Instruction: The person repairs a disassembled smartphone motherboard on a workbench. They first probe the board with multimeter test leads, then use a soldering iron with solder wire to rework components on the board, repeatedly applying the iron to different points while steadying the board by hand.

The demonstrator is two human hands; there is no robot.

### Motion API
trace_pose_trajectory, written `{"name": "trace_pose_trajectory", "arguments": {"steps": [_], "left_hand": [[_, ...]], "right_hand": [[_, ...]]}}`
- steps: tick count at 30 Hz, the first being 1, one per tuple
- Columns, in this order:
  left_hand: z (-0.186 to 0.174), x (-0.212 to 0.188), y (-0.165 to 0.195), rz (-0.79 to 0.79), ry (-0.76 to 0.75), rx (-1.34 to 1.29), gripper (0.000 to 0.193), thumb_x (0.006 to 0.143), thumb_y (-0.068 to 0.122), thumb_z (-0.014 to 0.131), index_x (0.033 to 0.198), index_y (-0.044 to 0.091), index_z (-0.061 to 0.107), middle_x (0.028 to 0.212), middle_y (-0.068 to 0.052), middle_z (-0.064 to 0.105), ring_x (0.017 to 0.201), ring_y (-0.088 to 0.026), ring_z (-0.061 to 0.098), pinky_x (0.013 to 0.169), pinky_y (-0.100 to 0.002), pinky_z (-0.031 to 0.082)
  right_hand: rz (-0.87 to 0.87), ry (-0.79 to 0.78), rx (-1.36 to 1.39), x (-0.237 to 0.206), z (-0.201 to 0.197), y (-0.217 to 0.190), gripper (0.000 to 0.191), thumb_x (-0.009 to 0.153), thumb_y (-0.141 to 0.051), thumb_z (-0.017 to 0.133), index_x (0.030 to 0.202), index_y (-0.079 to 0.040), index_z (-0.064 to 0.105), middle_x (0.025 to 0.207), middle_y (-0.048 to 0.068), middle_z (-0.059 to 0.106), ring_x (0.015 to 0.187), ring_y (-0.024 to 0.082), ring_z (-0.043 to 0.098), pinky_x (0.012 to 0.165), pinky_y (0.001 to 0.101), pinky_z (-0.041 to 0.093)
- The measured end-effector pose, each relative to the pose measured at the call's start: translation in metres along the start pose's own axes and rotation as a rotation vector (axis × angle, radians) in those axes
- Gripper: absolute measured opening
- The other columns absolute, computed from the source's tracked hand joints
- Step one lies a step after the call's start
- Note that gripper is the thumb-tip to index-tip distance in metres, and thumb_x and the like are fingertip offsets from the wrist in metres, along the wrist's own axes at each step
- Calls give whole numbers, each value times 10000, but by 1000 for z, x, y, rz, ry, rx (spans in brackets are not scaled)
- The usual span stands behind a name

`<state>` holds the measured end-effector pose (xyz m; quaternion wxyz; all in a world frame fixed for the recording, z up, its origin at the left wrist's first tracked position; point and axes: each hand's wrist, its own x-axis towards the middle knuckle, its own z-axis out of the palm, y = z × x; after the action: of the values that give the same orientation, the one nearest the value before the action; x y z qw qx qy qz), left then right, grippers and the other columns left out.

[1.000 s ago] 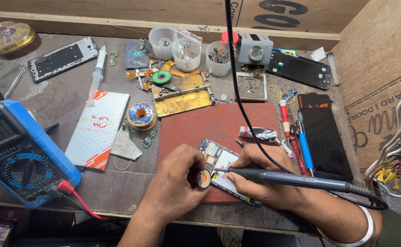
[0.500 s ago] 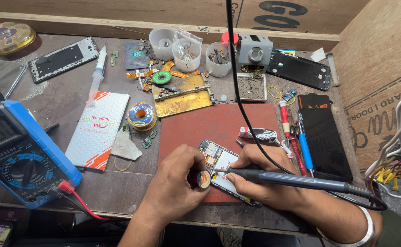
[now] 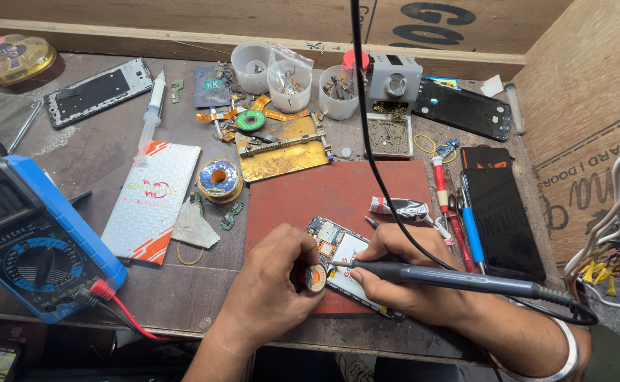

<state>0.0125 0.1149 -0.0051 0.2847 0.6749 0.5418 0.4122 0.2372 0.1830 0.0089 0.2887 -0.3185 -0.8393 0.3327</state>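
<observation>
Soldering iron (image 3: 451, 278) gripped above opened phone (image 3: 342, 258)

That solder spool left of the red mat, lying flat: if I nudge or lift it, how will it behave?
The solder spool lies on its flat face, so a push would probably slide it, not roll it. Tipped on edge, its round rim would likely roll. It looks compact and wound with wire, so probably heavy for its size, and the loose wire end might snag the small parts beside it.

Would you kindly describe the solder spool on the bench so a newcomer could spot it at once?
Start at the red mat in the middle of the bench. Just off its upper left corner, between the white packet and the brass plate, sits the solder spool. It alone is a round blue-rimmed reel wound with shiny wire.
</observation>
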Motion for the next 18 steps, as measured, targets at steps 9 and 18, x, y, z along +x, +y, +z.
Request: {"name": "trace_pose_trajectory", "arguments": {"steps": [9, 18], "left_hand": [[0, 0, 0, 14, 4, 2, 315, 695, 12, 803, 914, 39, 578, 845, -62, 603, 690, -178, 640, 582, -305, 534], [0, 0, 0, 20, 4, 7, 325, 689, 5, 805, 921, 39, 580, 851, -61, 609, 693, -178, 643, 579, -301, 538]], "right_hand": [[-12, 10, -6, 0, 0, 0, 228, 747, -220, 818, 843, -39, 720, 671, 42, 685, 569, 128, 690, 507, 279, 505], [-1, 9, 9, 0, 0, 1, 233, 752, -221, 820, 846, -37, 712, 669, 40, 685, 559, 127, 685, 497, 277, 503]]}}
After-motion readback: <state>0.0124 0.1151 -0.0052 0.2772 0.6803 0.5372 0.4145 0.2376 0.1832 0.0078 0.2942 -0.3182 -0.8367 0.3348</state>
